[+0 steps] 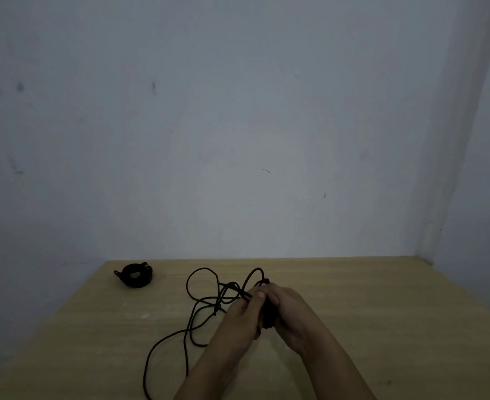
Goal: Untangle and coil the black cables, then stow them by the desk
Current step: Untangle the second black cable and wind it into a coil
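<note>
Sprawling in loose loops, black cable (200,301) w/ bunched end held.

Cable (197,310) black, loose loops spreading left of the fingers (259,294). Coiled bundle (135,275) also black, far left of them. Table (353,298) light tan woodgrain. Wall (238,125) plain pale blue-grey, few dark marks.

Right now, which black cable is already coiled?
The small cable coil at the desk's far left, lying untouched; the other cable sprawls loose from both hands.
</note>
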